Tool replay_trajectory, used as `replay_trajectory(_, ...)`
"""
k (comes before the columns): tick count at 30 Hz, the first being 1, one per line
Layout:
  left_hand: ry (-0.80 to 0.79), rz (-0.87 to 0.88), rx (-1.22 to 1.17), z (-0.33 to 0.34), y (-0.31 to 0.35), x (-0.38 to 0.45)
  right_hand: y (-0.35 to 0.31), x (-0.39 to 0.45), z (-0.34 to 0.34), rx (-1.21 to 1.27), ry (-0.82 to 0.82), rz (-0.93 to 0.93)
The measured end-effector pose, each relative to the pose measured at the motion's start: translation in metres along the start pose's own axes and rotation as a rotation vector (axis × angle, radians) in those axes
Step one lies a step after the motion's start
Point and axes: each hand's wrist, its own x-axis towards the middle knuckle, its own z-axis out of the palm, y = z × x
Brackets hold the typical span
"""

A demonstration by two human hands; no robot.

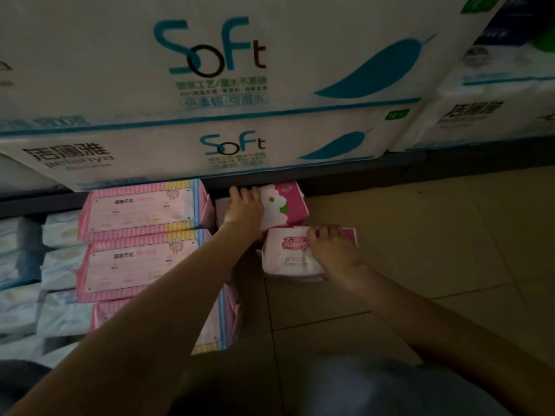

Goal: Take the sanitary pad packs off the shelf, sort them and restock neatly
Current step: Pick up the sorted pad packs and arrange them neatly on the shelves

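My left hand lies on top of a pink-and-white pad pack with green spots, which sits at the mouth of the low shelf, fingers reaching over its far edge. On the floor tiles just in front lies a white-and-pink pad pack with red script, and my right hand grips its right end. To the left stands a stack of pink striped pad packs, three high.
Large white "Soft" tissue cartons fill the shelf above, overhanging a dark shelf edge. Pale blue-white packs are piled at far left. Beige floor tiles spread to the right. My grey-clad knee is at the bottom.
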Motion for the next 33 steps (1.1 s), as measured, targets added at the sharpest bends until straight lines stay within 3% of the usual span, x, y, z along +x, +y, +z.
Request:
replay_trajectory(5, 0.022, -0.068, -0.154, 0.001, -0.001, -0.002, 0.001, 0.002, -0.002, 0.007, 0.004, 0.023)
replay_trajectory(11, -0.025, -0.104, -0.354, -0.007, 0.011, -0.020, 0.033, -0.030, -0.026, 0.142, -0.107, 0.022)
replay_trajectory(18, -0.133, 0.103, -0.369, -0.083, -0.022, -0.041, 0.071, -0.079, -0.168, -0.150, -0.365, 0.243)
replay_trajectory(22, -0.264, 0.132, -0.462, -0.158, -0.080, -0.074, 0.077, -0.106, -0.252, -0.165, -0.278, 0.259)
replay_trajectory(27, -0.343, 0.086, -0.348, -0.245, -0.158, -0.133, 0.071, -0.148, -0.352, -0.083, -0.158, 0.191)
replay_trajectory(30, -0.303, 0.037, -0.309, -0.294, -0.198, -0.185, 0.066, -0.188, -0.415, -0.040, -0.084, 0.172)
replay_trajectory(33, -0.177, -0.063, -0.430, -0.337, -0.242, -0.249, 0.069, -0.241, -0.474, 0.027, 0.181, 0.102)
